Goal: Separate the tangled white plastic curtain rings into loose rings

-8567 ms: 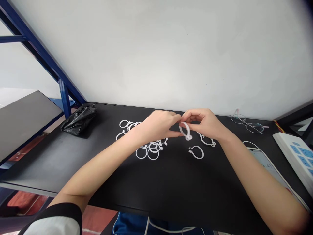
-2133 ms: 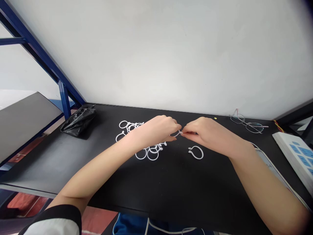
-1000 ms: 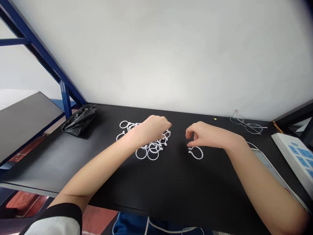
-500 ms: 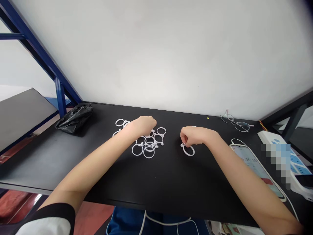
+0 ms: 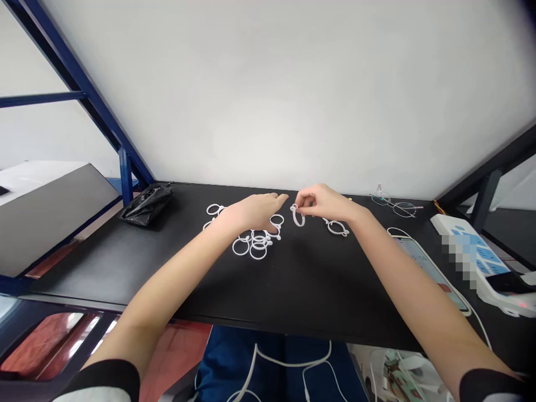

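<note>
Right hand [image 5: 324, 204] is just right of centre frame, pinching a small white plastic ring [image 5: 297, 215] at its fingertips, lifted a bit off the black tabletop [image 5: 301, 279]. Left hand [image 5: 255, 211] is right beside it, fingers stretched loose toward the ring, holding nothing, hovering over the pile of white rings [image 5: 255, 241]. One more white ring [image 5: 337, 228] lies just right of the held one.

No legible text, label, brand or number. The phone [image 5: 431, 273] screen on the bench [image 5: 293, 290] is unreadable at this angle; the white device [image 5: 481, 262] is partly pixelated.
</note>
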The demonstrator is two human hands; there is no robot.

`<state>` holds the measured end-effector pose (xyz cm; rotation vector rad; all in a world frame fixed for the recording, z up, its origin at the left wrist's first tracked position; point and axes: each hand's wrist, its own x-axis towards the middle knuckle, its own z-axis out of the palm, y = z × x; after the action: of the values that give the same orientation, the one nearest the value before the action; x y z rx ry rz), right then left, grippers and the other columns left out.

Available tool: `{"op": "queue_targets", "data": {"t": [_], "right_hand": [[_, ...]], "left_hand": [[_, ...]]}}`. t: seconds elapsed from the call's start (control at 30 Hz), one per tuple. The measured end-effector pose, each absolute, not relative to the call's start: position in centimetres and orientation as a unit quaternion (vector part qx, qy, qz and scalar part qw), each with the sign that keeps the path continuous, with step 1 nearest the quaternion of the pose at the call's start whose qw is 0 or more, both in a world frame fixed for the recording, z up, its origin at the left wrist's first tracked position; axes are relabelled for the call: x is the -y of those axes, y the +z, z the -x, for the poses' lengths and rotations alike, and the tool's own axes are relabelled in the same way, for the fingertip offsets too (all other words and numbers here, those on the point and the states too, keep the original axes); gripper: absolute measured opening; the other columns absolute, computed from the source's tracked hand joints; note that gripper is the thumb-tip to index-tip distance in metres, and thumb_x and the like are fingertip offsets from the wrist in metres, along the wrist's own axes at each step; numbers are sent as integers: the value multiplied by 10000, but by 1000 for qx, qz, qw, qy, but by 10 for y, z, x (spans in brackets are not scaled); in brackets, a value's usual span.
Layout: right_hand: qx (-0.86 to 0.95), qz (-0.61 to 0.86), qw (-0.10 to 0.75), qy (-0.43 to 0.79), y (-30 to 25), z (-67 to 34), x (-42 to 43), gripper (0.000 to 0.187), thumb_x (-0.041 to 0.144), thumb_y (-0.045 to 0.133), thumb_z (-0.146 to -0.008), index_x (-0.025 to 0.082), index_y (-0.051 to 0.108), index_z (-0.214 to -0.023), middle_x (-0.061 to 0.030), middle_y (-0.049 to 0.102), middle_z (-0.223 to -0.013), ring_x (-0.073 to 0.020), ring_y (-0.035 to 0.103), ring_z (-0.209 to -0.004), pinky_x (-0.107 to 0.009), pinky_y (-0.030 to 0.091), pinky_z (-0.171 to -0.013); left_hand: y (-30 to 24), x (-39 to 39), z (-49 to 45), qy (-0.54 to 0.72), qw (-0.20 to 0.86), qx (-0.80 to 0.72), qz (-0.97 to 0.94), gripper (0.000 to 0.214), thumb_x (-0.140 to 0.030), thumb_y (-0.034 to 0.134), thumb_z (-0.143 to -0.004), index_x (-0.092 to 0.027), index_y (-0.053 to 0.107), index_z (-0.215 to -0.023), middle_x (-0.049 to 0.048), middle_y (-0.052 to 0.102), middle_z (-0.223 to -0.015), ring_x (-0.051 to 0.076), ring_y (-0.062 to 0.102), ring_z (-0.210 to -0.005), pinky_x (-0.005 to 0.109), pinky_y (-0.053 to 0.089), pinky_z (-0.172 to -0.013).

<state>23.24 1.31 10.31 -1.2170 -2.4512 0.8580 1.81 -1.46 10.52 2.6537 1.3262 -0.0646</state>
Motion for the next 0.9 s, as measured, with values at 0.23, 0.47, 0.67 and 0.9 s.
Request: {"op": "queue_targets", "data": {"t": [0.23, 0.47, 0.67, 0.9], "right_hand": [[765, 371, 346, 396, 63, -214, 4, 46, 194, 652, -721, 162, 648, -753, -33, 714, -713, -181, 692, -681, -293, 543, -637], [600, 363, 516, 492, 19, -205, 22, 286, 351, 815, -629, 158, 634, -737, -27, 702, -710, -145, 655, -600, -269, 549, -538], [546, 386, 595, 446, 7, -195, 39, 233, 354, 777, -699, 176, 651, -781, -42, 707, -799, -170, 674, -701, -268, 557, -547], [552, 402, 577, 449, 4, -189, 53, 214, 375, 736, -754, 177, 656, -772, -35, 680, -759, -144, 636, -611, -260, 553, -496]], "left_hand": [[56, 19, -25, 249, 307, -346, -851, 415, -499, 504, -898, -159, 541, -1133, 41, 637, -856, 151, 591, -706, 254, 446, -618], [27, 34, -30, 346, 526, -358, -689, 560, -514, 619, -831, -161, 517, -1253, 66, 625, -889, 135, 626, -693, 231, 551, -518], [28, 40, -36, 367, 549, -378, -649, 509, -539, 607, -830, -141, 607, -1148, 50, 607, -828, 108, 595, -614, 205, 544, -429], [19, 40, -29, 390, 558, -411, -606, 400, -502, 654, -801, -120, 650, -921, -9, 561, -623, 93, 586, -508, 203, 552, -457]]}}
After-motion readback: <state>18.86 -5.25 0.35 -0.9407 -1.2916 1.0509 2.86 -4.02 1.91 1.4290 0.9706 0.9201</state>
